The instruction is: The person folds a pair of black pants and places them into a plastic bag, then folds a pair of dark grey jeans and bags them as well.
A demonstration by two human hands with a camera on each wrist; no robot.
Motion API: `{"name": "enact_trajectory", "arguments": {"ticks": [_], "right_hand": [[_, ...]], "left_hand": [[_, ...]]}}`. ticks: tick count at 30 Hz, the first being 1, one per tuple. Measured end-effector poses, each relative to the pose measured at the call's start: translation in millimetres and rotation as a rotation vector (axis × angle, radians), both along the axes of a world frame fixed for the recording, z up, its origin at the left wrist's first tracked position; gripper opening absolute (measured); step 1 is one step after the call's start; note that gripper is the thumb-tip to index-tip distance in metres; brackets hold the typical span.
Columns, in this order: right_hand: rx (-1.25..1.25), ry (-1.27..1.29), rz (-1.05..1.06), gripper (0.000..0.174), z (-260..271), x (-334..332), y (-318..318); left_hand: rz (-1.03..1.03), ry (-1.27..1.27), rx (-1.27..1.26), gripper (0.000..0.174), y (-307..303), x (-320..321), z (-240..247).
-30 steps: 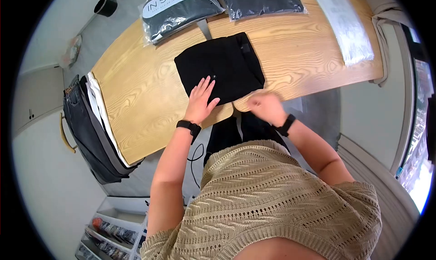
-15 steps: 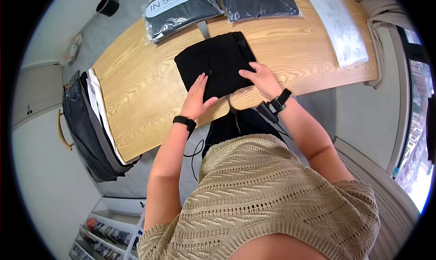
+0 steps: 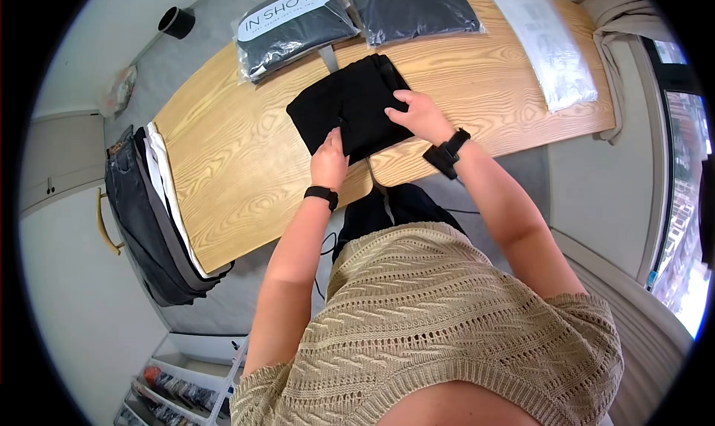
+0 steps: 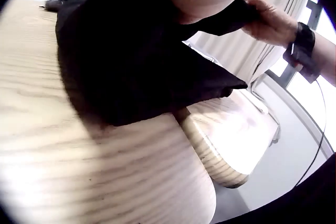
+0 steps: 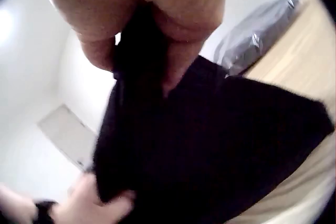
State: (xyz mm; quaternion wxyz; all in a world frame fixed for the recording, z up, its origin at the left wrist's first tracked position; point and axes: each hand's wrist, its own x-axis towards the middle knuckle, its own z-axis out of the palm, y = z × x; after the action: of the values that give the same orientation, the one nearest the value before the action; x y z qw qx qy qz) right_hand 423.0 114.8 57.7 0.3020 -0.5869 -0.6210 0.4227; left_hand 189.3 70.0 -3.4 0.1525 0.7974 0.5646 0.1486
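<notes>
A folded black garment (image 3: 350, 102) lies on the wooden table (image 3: 238, 150) in front of me. My right hand (image 3: 422, 119) pinches its right side between thumb and fingers, and the right wrist view shows cloth (image 5: 142, 40) drawn up in that grip. At the near left edge, my left hand (image 3: 330, 163) holds the cloth; its thumb lies over the edge in the right wrist view. In the left wrist view the near layers stand apart, the upper one raised by the right hand (image 4: 270, 24). Both wrists wear black straps.
Two bagged dark garments (image 3: 294, 27) (image 3: 413, 9) lie along the far edge. A stack of clear plastic bags (image 3: 547, 50) is at the right. Jeans and other trousers (image 3: 153, 217) hang over the left edge. A gap (image 3: 370, 174) splits the near table edge.
My left hand has gone from lying spread on the garment to holding its near edge. The right hand has come in from beside the garment, taken hold of its right side and lifted cloth.
</notes>
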Motion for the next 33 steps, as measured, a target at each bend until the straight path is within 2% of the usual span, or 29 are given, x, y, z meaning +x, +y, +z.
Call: {"name": "enact_trajectory", "arguments": {"ticks": [1, 2, 4, 5, 6, 8, 9, 10, 13, 16, 17, 18, 19, 21, 22, 24, 26, 28, 29, 30, 33], "right_hand": [[0.159, -0.124, 0.061, 0.029, -4.2, 3.2, 0.5], [0.160, -0.127, 0.061, 0.029, -7.9, 6.5, -1.9], [0.280, -0.214, -0.043, 0.036, -10.1, 13.5, -4.3], [0.214, -0.296, -0.065, 0.047, -11.6, 16.8, -9.9], [0.215, -0.300, -0.059, 0.047, -6.3, 15.5, -15.4], [0.601, -0.530, 0.311, 0.061, 2.7, 11.2, -23.3], [0.500, -0.573, 0.437, 0.067, 2.0, 9.1, -23.8], [0.501, -0.573, 0.438, 0.067, -2.2, 9.4, -21.0], [0.535, -0.792, 0.543, 0.076, -9.1, 7.5, -5.7], [0.427, -0.811, 0.603, 0.075, -11.5, 5.0, 5.9], [0.464, -0.820, 0.657, 0.059, -11.0, 7.5, 9.7], [0.463, -0.821, 0.658, 0.059, -12.2, 8.1, 13.9], [0.508, -0.813, 0.688, 0.051, -13.1, 8.2, 18.5], [0.661, -0.815, 0.726, 0.035, -6.6, 8.3, 20.6], [0.661, -0.815, 0.728, 0.035, -7.5, 10.3, 21.2], [0.940, -0.850, 0.758, 0.036, -9.3, 17.1, 23.6], [0.960, -0.856, 0.774, 0.037, -11.7, 24.7, 25.9], [0.921, -0.919, 0.804, 0.034, -22.1, 35.4, 26.7], [0.868, -0.941, 0.792, 0.035, -32.5, 39.9, 25.7], [0.749, -0.921, 0.785, 0.035, -43.8, 44.4, 23.0], [0.692, -0.894, 0.757, 0.037, -46.8, 46.7, 16.9]], "left_hand": [[0.000, -0.003, -0.001, 0.061, -1.1, 3.0, -0.8], [0.019, 0.030, -0.009, 0.061, -1.1, 6.3, -1.3], [0.041, 0.057, -0.010, 0.061, 2.0, 12.1, -2.9], [0.053, 0.076, -0.006, 0.061, 1.9, 14.4, -4.0], [0.066, 0.095, -0.005, 0.061, 1.0, 16.2, -5.3], [0.072, 0.099, -0.001, 0.061, 0.1, 17.4, -7.6], [0.072, 0.107, 0.005, 0.060, 0.2, 18.2, -7.3], [0.073, 0.108, 0.005, 0.060, 0.5, 18.9, -6.9], [0.047, 0.145, -0.001, 0.058, 1.4, 16.3, -4.2], [0.025, 0.141, 0.025, 0.056, 0.4, 16.7, -8.1], [0.024, 0.168, 0.039, 0.053, 0.1, 17.3, -10.5], [0.023, 0.195, 0.053, 0.051, -0.3, 17.5, -13.1], [0.024, 0.194, 0.052, 0.051, -1.2, 18.2, -15.8], [-0.013, 0.349, 0.223, 0.049, -2.8, 22.5, -12.7], [-0.011, 0.349, 0.223, 0.049, -3.8, 25.9, -6.9], [-0.003, 0.355, 0.166, 0.051, -5.4, 31.9, 4.7], [0.021, 0.323, 0.185, 0.058, -7.5, 34.1, 0.4], [-0.076, 0.318, 0.175, 0.063, -9.5, 37.2, 7.8], [-0.088, 0.174, 0.187, 0.066, -9.2, 38.3, -2.0], [-0.140, 0.225, 0.185, 0.068, -10.3, 38.4, -2.5], [-0.172, 0.224, 0.082, 0.070, -8.7, 37.5, -4.7]]}}
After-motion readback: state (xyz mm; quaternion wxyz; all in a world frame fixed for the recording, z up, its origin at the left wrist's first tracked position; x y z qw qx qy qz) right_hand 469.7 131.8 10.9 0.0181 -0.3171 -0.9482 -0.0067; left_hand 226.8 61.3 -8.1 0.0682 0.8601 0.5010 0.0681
